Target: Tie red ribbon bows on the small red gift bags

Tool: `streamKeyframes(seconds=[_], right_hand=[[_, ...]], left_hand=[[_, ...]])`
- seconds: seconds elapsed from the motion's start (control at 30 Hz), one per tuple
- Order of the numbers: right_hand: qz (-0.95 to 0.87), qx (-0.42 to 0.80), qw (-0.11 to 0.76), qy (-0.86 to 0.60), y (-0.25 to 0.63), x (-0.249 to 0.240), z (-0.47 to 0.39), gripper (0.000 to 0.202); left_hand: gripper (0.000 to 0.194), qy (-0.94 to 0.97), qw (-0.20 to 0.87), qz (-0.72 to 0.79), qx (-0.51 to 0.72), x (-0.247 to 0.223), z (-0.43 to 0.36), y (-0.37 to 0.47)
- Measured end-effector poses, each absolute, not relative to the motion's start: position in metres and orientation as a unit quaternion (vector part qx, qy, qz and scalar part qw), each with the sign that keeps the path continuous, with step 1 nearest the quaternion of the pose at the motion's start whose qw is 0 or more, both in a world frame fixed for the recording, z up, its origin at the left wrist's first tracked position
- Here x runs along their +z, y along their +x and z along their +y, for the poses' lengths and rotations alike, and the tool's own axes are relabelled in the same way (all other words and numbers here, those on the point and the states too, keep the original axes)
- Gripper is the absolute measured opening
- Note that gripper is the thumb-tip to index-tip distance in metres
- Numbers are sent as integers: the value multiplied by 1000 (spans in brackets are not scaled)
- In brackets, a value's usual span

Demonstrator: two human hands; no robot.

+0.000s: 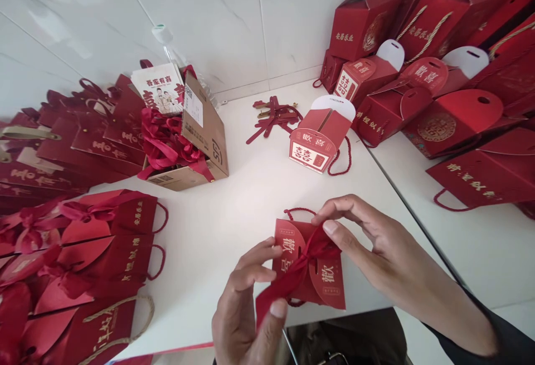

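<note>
While the right hand point(371, 242) pinches a ribbon point(308, 256) partly hiding the box point(330, 278), whether the left hand point(240, 306) grips anything is unclear.

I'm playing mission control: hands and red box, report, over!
Right hand pinching ribbon; left hand at its tail. Red box between hands, ribbon across top. Another box beyond, not blocking.

The near box point(324, 276) reads 歡喜 on its left flap and 歡 on its right one. Beyond it, a second box point(317, 135) bears 歡喜 above a white panel marked 囍. Far left, the carton point(204, 150) shows a sideways SF logo, and the card point(161, 89) in it says 吾家有喜. The tall box point(353, 28), far right, carries 安居乐业, as does a packed box point(136, 214), near left.
</note>
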State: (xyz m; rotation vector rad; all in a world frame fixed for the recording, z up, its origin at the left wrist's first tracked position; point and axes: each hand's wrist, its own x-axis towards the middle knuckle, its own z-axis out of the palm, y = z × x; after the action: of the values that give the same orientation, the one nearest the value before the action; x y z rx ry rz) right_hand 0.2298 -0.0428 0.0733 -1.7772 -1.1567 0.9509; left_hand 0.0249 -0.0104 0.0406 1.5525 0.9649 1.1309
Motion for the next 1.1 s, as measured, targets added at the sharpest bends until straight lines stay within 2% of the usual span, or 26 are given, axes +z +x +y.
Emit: streamKeyframes(seconds=[0.1,0.17,0.27,0.37,0.67,1.1], right_hand=[[-463,308,412,-722,234,71,-51,24],[-457,286,395,-744,235,70,-59,27],[-460,314,347,-754,237,70,-66,24],[-493,357,321,-725,237,71,-67,20],[-466,345,332,-744,230,74,-66,31],[-457,371,331,-737,233,67,-66,32]], left_hand=[[27,656,440,426,441,37,-13,24],[20,669,429,439,419,35,-13,22],[10,676,432,431,413,35,-12,21],[11,654,454,438,417,38,-12,23],[11,636,460,474,399,33,-7,18],[9,661,447,459,391,25,-4,6]])
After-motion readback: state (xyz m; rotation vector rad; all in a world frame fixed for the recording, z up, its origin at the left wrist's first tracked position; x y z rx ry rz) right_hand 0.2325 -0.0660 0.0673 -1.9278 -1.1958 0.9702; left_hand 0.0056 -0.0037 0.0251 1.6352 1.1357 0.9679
